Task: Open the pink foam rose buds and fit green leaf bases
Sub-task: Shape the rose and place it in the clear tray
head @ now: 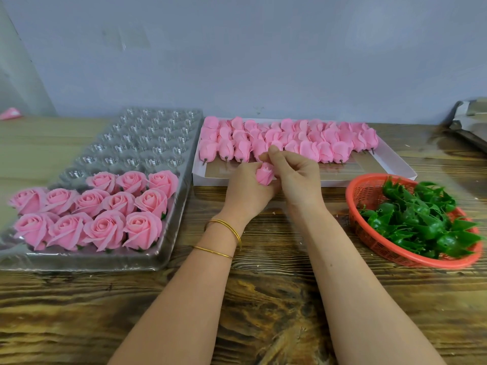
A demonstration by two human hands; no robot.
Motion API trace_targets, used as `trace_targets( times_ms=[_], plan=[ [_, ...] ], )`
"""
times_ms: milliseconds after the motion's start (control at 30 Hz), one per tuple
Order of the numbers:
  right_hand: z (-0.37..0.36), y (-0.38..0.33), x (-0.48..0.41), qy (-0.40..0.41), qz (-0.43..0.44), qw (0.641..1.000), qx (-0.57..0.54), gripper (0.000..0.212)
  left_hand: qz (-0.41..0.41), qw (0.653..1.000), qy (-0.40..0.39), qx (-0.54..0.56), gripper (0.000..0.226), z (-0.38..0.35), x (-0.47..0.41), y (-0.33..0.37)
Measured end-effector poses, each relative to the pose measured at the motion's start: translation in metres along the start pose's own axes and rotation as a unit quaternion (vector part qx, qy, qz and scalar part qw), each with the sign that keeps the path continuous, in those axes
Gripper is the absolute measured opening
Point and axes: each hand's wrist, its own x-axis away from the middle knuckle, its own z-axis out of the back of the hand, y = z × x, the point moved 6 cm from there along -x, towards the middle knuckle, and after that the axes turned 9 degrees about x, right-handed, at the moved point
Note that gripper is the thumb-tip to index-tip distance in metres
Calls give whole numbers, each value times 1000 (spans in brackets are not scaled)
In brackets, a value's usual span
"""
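Note:
A pink foam rose bud [264, 174] sits between both hands above the table's middle. My left hand [246, 188] grips its lower part, fingers curled round it. My right hand [292, 171] pinches the bud's outer petals near the top. Behind the hands a white tray [342, 177] holds several closed pink buds [290, 139] lying in rows with short stems. At the right a red basket [369, 241] is full of green leaf bases [421, 222].
A clear plastic blister tray [147, 138] at the left holds several opened pink roses [92, 212] in its near cells. A grey wall rises behind the wooden table [263, 299]. A grey object [471, 122] lies at the far right.

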Motion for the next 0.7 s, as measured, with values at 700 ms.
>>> trace_targets(
  times_ms=[700],
  plan=[
    [-15, 7, 2, -10, 57, 981, 187, 51, 22, 984, -18, -174, 18, -4, -1, -4]
  ],
)
